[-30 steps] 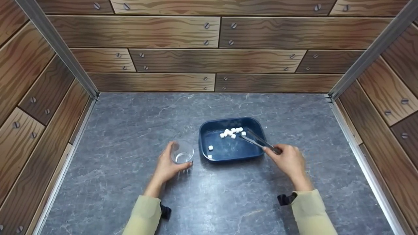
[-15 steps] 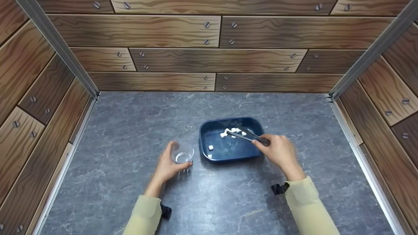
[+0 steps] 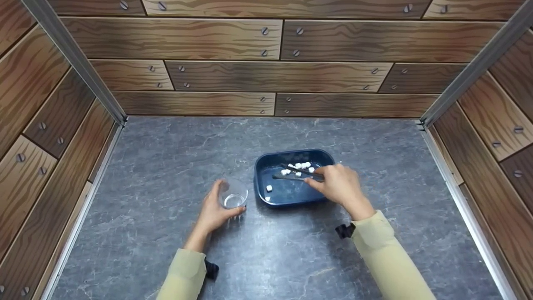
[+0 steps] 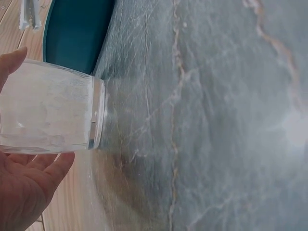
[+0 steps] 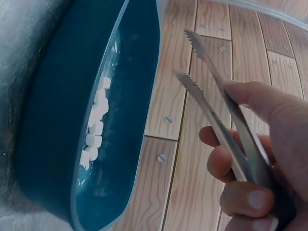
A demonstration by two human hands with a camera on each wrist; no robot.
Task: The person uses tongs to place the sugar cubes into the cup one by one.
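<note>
In the head view my left hand (image 3: 213, 211) holds a clear cup (image 3: 233, 195) round its side, thumb in front and fingers behind. The left wrist view shows this cup (image 4: 48, 108) with nothing inside. My right hand (image 3: 339, 185) grips metal tongs (image 3: 293, 178) over a dark blue rectangular dish (image 3: 287, 204). Seen from the right wrist, the tongs (image 5: 216, 106) have serrated tips standing apart with nothing between them, raised above the dish (image 5: 53, 110). Several small white cubes (image 3: 306, 165) lie towards the back of the dish, and one cube (image 3: 269, 188) sits by itself near the left wall.
The dish stands on a grey marbled tabletop (image 3: 166, 158), a short way right of the cup. Panels printed with wood planks (image 3: 225, 75) close off the back and both sides, with metal rails (image 3: 468, 66) at the corners.
My right hand has moved left and slightly up, carrying the tongs from the dish's right side across the cubes towards its left half. The left hand and cup have stayed put.
</note>
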